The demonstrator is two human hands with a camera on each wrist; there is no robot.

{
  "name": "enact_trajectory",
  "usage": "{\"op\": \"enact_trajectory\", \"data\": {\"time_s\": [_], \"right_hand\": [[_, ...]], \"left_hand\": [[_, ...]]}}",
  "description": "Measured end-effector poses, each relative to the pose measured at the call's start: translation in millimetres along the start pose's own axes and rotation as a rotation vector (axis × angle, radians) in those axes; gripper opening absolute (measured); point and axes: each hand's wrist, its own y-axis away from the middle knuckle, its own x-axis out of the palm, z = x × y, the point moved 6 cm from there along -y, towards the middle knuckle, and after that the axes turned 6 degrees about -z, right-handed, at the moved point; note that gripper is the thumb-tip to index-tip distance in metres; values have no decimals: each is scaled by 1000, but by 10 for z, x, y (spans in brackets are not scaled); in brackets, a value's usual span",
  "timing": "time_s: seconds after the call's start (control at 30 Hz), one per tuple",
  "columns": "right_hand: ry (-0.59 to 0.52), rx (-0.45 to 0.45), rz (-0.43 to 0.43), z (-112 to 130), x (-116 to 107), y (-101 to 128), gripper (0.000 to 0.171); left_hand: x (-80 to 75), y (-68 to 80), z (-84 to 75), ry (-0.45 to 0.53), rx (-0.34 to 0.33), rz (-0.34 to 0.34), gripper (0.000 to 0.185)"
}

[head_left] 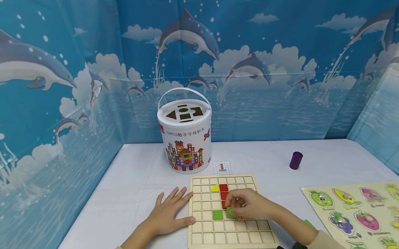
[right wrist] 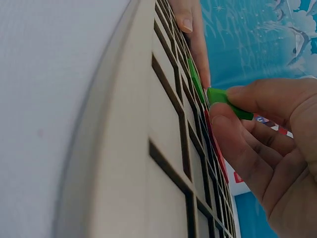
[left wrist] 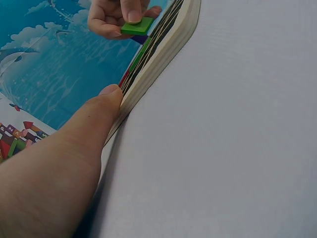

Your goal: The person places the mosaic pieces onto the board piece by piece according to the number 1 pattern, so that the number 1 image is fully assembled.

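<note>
While the left hand lies flat, fingers straight, against the board, the right hand pinches a green tile over the grid.
Tilted, one edge angling down beside the seated green square; being square, it has no long axis. It may jam on a divider.
</note>
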Motion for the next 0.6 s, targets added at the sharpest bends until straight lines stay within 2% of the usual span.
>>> {"op": "enact_trajectory", "data": {"time_s": [0.33, 0.6], "right_hand": [[117, -29, -20, -35, 53, -41, 7], [114, 2, -30, -69, 66, -37, 7]], "left_hand": [[-4, -6, -6, 2, -1, 11, 82], [-9, 0, -8, 3, -2, 10, 82]]}}
